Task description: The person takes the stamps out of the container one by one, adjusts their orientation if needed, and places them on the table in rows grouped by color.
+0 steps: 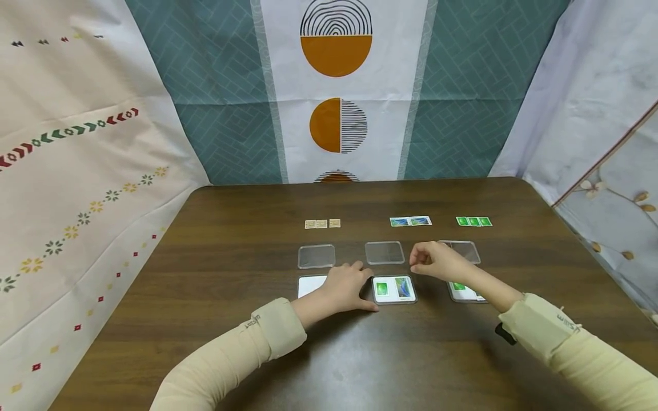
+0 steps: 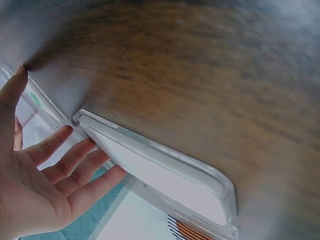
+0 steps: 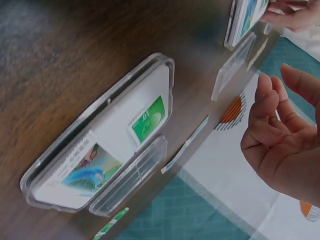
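Note:
A shallow clear case point(image 1: 374, 302) lies in the middle of the front row, with a green stamp point(image 1: 382, 289) and a blue pictorial stamp point(image 1: 403, 287) on its white card. My left hand point(image 1: 345, 287) spreads its fingers at this case's left side, thumb tip by the near-left corner. It partly covers the left case point(image 2: 155, 170), whose visible card is plain white. To the middle case's upper right, my right hand point(image 1: 437, 261) hovers with loosely bent fingers; thumb and forefinger stand apart, holding nothing. Under that forearm, the right case point(image 3: 117, 115) bears a green and a blue stamp.
Behind the cases lie clear lids, left point(image 1: 316, 257), middle point(image 1: 384, 253) and right point(image 1: 466, 251). Farther back are tan stamps point(image 1: 321, 224), blue stamps point(image 1: 409, 221) and green stamps point(image 1: 474, 221) on the wooden table point(image 1: 231, 245). Patterned cloths point(image 1: 221, 85) hang around it.

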`<state>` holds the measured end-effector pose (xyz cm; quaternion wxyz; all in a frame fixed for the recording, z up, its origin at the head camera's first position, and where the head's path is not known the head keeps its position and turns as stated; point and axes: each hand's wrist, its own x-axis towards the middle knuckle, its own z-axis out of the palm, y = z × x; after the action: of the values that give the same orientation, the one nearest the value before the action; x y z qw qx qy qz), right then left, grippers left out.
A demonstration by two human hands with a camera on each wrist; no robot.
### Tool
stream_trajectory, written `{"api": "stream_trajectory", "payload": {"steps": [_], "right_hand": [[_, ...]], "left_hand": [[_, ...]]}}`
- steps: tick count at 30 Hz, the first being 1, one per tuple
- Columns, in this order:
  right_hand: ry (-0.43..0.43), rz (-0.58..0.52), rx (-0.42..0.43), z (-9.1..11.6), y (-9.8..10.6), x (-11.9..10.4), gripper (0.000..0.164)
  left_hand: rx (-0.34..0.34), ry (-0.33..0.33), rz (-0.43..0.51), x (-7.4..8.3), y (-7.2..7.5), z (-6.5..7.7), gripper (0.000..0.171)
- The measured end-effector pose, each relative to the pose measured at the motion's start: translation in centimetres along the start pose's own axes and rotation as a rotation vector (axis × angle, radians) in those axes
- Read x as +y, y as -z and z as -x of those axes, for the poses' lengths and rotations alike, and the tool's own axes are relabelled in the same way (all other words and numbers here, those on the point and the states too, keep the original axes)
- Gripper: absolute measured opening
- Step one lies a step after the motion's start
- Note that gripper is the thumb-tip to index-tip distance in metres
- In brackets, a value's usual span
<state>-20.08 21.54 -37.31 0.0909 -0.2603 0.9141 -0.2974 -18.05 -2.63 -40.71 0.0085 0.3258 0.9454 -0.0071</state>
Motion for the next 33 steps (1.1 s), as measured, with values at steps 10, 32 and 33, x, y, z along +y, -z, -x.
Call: {"api": "stream_trajectory", "payload": {"steps": [10,32,33], "right_hand": [[0.046,0.01,-0.004,-0.4,-0.9,-1.1,0.007],[0.018,0.111,-0.056,-1.1,-2.8,-1.9,0.01],[0.014,0.127,-0.055,-1.2,-2.9,-1.9,0.011]], "left_hand": [[-0.009,0.015,0.0,0.3,-0.3,-0.5,0.074],[-0.011,-0.012,-0.034,0.3,0.2,-1.1,0.071],[-0.013,-0.014,-0.037,0.3,0.3,-1.1,0.071]]}}
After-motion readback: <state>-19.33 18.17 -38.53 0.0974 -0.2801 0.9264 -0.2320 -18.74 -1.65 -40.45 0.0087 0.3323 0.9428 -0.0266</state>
